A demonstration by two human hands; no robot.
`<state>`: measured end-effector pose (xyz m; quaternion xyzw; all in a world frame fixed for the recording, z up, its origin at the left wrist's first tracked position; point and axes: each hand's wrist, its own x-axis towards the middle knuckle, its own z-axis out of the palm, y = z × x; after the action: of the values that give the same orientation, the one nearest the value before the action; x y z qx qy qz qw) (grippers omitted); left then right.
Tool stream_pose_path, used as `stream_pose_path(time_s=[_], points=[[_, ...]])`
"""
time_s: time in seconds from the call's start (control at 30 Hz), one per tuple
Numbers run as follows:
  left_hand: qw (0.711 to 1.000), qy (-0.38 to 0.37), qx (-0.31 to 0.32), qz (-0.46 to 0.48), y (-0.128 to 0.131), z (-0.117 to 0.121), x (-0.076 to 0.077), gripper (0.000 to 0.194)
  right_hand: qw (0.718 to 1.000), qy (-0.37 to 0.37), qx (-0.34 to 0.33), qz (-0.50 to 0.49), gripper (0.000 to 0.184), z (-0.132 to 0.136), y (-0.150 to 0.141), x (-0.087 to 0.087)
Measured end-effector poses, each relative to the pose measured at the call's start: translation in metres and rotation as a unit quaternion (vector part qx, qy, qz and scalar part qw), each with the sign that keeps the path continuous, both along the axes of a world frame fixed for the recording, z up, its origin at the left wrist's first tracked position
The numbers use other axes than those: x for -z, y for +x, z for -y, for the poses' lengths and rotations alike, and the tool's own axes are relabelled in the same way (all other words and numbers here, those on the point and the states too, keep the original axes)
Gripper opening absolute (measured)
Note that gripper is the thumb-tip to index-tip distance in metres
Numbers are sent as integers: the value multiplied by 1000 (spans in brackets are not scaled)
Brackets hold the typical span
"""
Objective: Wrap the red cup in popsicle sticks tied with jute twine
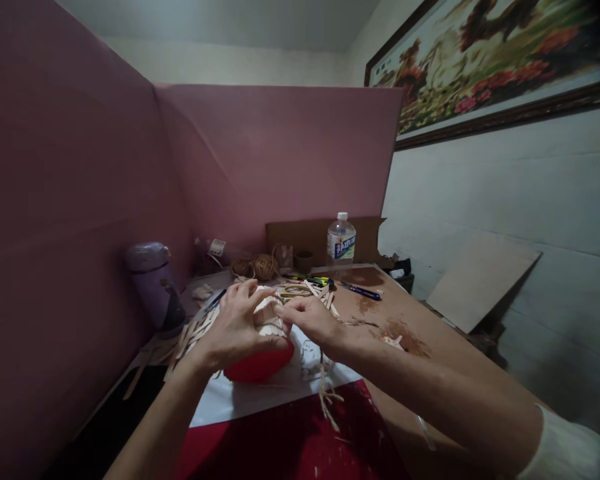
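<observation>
My left hand (236, 321) is curled over a small craft piece of pale wooden sticks (269, 317), thumb near its lower edge and fingers over its top. Beneath the sticks is a smooth red rounded part (260, 366). A thin cord runs across the pale sticks. At the piece's right side, my right hand (313, 321) is closed in a pinch, its fingertips against the sticks. Twine (325, 397) with frayed ends hangs below that hand; the bit between the fingertips is largely hidden.
Loose wooden sticks (193, 335) lie at left beside a purple bottle (155, 283). Behind are twine balls (265, 267), a yellow-black cutter (310, 280) and a clear labelled bottle (341, 243). A blue-handled tool (363, 291) lies right. Red cloth (290, 443) covers the front.
</observation>
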<state>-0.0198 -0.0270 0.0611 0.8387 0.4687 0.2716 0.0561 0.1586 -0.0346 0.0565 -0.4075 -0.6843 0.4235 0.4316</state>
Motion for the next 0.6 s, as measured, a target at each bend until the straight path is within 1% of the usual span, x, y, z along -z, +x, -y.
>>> stream_pose_path(time_s=[0.1, 0.2, 0.27, 0.33, 0.4, 0.47, 0.53, 0.6], points=[[994, -27, 19, 101, 2, -4, 11, 86, 999, 30, 1, 21, 42, 0, 4, -7], [979, -29, 56, 192, 2, -5, 30, 96, 993, 79, 38, 77, 43, 3, 8, -9], [974, -29, 70, 214, 0, -5, 42, 98, 987, 108, 56, 103, 40, 6, 8, -7], [975, -49, 84, 201, -4, -3, 48, 102, 985, 122, 52, 110, 38, 9, 6, -6], [973, -64, 98, 199, -7, -2, 47, 101, 985, 121, 49, 110, 39, 11, 5, -6], [970, -56, 104, 210, -8, 1, 42, 93, 986, 116, 49, 109, 39, 12, 3, -7], [975, -39, 100, 195, -5, 4, 35, 80, 986, 120, 46, 109, 39, 12, 2, -9], [976, -44, 117, 179, -1, 7, 31, 65, 985, 126, 39, 109, 38, 11, 1, -11]])
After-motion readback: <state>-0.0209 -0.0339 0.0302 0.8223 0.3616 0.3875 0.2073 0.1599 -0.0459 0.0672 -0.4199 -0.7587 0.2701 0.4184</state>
